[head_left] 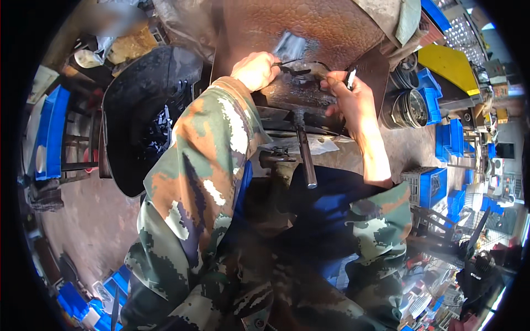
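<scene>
My left hand (256,70) is closed, thumb and fingers pinching one end of a thin dark curved strip (317,62). The strip arcs across to my right hand (353,99), whose fingertips meet its other end. A small black-and-white pen-like piece (350,78) sticks up between the right fingers; its exact kind is unclear. Beneath both hands lies a dark, worn metal work surface (298,94) with a shiny grey patch (290,47) beyond it. From its near edge a round metal bar (306,157) points toward me.
A large black bin (132,99) with small dark scraps stands at the left. Dimpled brown sheeting (331,22) rises at the back. To the right are a round metal tin (411,107), blue bins (430,83) and a yellow panel (450,66). Crates (433,185) stand farther right.
</scene>
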`<state>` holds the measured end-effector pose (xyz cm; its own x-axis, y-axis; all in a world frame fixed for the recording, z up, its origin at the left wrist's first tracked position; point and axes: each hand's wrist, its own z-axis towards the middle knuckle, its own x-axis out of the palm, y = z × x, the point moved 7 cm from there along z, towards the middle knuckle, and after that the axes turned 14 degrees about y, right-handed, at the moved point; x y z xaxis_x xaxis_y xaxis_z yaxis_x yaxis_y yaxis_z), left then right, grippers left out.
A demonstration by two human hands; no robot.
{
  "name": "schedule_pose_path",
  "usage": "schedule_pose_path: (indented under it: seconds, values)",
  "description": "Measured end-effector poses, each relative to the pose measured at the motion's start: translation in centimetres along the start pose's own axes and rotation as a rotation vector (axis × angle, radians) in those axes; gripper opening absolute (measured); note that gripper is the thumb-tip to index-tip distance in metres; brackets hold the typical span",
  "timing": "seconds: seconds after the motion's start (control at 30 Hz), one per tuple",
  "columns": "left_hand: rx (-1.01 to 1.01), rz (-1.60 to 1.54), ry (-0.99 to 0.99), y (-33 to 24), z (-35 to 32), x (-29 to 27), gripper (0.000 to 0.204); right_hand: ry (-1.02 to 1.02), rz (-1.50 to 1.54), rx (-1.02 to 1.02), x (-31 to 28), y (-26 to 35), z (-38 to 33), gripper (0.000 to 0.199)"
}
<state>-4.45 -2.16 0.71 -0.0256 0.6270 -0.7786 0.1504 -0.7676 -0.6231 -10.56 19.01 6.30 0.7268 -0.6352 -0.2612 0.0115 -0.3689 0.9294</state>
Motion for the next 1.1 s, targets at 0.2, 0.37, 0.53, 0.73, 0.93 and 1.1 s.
schedule_pose_path:
  seconds: [0.2, 0.37, 0.53, 0.73, 0.93, 1.1]
  values:
    - [0.076, -0.475, 0.143, -2.3, 1.4, -0.4, 0.029, -0.041, 0.35, -0.164, -0.3, -1.0, 1.7, 0.026]
    - [0.167, -0.821, 0.134, -6.2, -0.9, -0.9, 0.025, 0.067, 0.467, -0.254, 2.0, 1.1, 1.8, 0.023]
    - [0.157, -1.048, 0.197, -7.7, -0.2, 0.3, 0.025, -0.121, 0.421, -0.256, -0.5, 1.7, 0.8, 0.017]
    - [-0.05, -1.017, 0.029, -1.5, 1.1, 0.5, 0.016, -0.179, 0.384, -0.269, -1.3, 1.4, 0.2, 0.019]
    - [0.001, -0.667, 0.122, 1.8, 2.4, 1.8, 0.018, -0.133, 0.406, -0.282, -1.1, 1.4, -0.1, 0.024]
    - [0.026, -0.647, 0.206, 0.8, 3.2, 3.1, 0.023, -0.134, 0.427, -0.265, -2.1, 0.9, -0.8, 0.022]
